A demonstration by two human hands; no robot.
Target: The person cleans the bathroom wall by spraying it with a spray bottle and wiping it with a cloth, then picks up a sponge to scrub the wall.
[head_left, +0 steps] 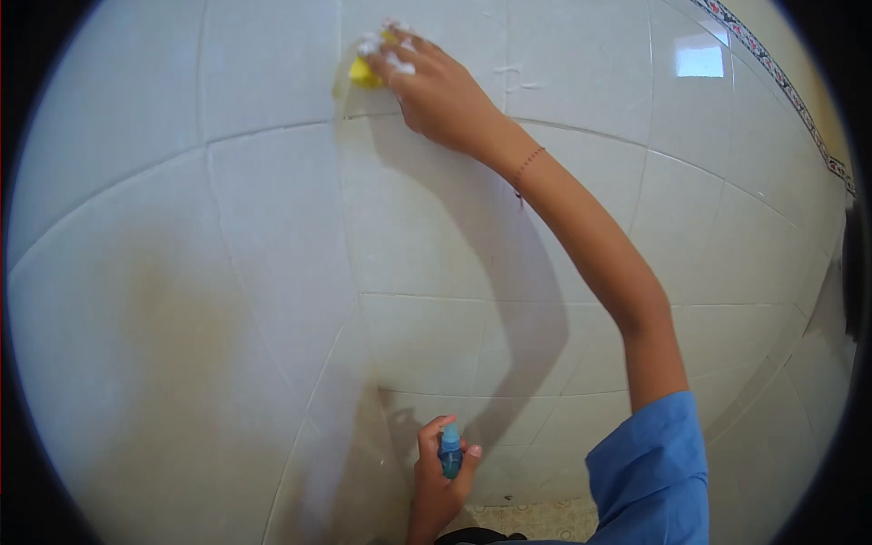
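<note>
My right hand (422,82) is raised high against the white tiled wall (427,209), its fingers pressing a yellow sponge (365,74) to the tiles beside the corner. White foam (371,44) clings to the sponge and to my fingers. Low in the view, my left hand (440,481) is wrapped round a small blue spray bottle (451,452), which stands upright in the grip. One finger lies on top of the bottle's nozzle. Part of the sponge is covered by my right hand.
A second tiled wall (118,300) meets this one at a corner on the left, with brownish staining low down. Foam streaks (518,82) mark the tiles right of my hand. A patterned border strip (772,68) runs along the upper right. A dark object (852,272) sits at the right edge.
</note>
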